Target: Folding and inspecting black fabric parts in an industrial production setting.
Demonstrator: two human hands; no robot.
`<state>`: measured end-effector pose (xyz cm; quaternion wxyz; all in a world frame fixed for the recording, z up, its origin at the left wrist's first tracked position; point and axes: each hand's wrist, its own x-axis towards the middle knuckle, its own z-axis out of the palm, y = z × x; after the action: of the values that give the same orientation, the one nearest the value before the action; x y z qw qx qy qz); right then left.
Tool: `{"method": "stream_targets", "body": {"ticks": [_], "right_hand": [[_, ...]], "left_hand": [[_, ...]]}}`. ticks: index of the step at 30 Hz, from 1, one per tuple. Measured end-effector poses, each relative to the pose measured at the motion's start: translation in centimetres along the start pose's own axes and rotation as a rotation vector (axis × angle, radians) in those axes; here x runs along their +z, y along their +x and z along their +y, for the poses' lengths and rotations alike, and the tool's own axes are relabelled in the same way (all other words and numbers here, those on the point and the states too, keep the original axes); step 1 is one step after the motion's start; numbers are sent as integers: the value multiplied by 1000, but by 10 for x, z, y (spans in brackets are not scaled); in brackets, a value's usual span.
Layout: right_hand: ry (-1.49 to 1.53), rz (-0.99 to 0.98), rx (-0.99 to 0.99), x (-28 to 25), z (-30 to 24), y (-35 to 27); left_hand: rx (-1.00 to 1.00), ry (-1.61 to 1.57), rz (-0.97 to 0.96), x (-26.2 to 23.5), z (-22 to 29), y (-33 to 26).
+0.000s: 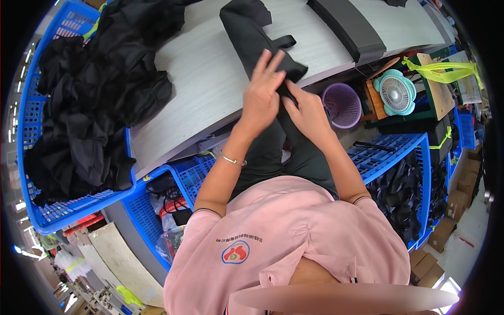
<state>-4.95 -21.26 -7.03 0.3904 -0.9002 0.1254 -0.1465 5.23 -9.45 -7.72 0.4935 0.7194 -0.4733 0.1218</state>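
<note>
A long black fabric piece (247,39) with a small strap loop at its side lies on the pale table (194,79), its near end hanging toward the table's front edge. Over that near end is my left hand (262,97), with two fingers stretched out flat and slightly blurred. Just to its right, my right hand (310,113) has thumb and forefinger closed on the corner of the same fabric piece. The hands nearly meet, and the fabric between them is partly hidden.
A blue basket (31,157) heaped with black cloth (105,105) stands left. A dark, long box-like fixture (349,29) sits on the table at right. Below it are a purple basket (342,105) and a teal fan (396,92). Blue crates (388,152) flank my lap.
</note>
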Motion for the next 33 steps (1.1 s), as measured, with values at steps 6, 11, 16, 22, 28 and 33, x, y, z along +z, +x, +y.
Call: {"method": "stream_targets", "body": {"ticks": [6, 11, 16, 22, 28, 33], "right_hand": [[218, 61, -116, 37, 71, 5], [1294, 196, 575, 11, 37, -2], [1393, 219, 534, -5, 11, -5], [1493, 203, 475, -7, 8, -18], [1630, 239, 401, 4, 15, -26], [1695, 212, 344, 13, 26, -28]], "left_hand": [[-54, -130, -147, -8, 42, -30], [-251, -116, 94, -23, 56, -67], [-264, -19, 105, 7, 67, -62], [-289, -14, 241, 16, 74, -40], [-262, -150, 334, 21, 85, -38], [-305, -224, 307, 25, 89, -45]]}}
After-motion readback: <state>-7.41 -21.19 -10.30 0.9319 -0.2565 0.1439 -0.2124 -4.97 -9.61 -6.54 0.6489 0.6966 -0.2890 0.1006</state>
